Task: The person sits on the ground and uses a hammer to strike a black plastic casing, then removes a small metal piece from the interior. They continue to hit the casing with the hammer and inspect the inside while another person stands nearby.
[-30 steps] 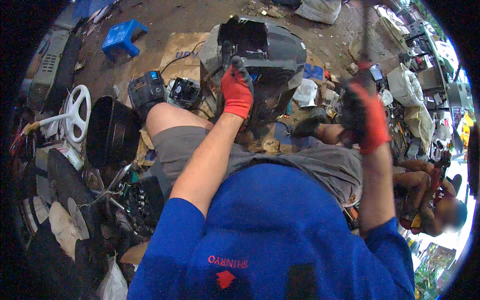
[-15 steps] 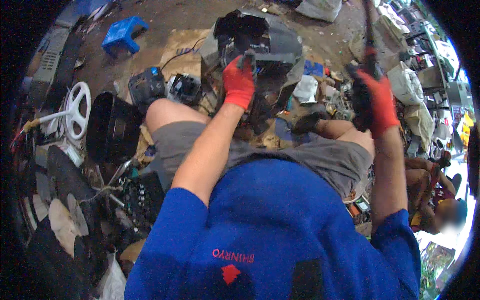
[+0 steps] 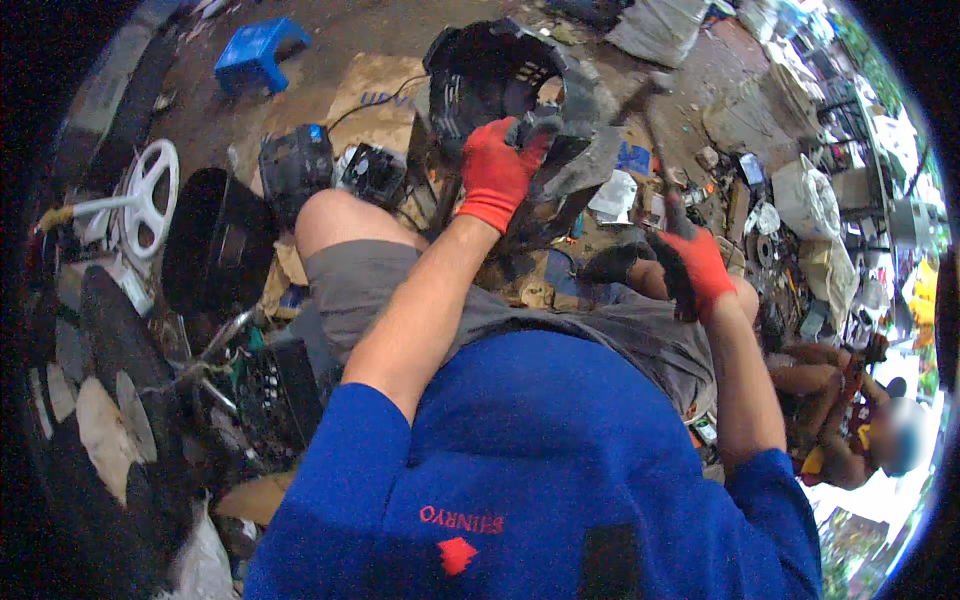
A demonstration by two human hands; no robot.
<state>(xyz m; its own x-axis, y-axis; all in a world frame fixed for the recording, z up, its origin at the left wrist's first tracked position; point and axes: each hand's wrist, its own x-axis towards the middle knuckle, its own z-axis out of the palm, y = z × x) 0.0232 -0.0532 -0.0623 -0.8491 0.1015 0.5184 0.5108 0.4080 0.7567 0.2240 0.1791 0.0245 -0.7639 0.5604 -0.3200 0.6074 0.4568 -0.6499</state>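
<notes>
A black plastic housing [image 3: 462, 75], hollow with slotted walls, stands between my knees on a larger dark, worn block [image 3: 590, 165]. My left hand [image 3: 500, 170], in a red glove with dark fingers, is closed on the housing's near rim; the fingertips are partly hidden. My right hand [image 3: 692, 262], gloved alike, grips a hammer [image 3: 662, 150] by its handle. The hammer's head points up and away, to the right of the housing and apart from it.
Beside my left knee lie black plastic casings [image 3: 297, 165] and a dark bin [image 3: 215, 245]. A blue stool [image 3: 260, 55] stands far left, near flattened cardboard [image 3: 375, 85]. Scrap and a white sack [image 3: 808, 195] lie right. Another person [image 3: 850, 400] sits at far right.
The hammer has come down and leftward with my right hand. My left hand has shifted right along the housing, which has tilted so its hollow inside shows.
</notes>
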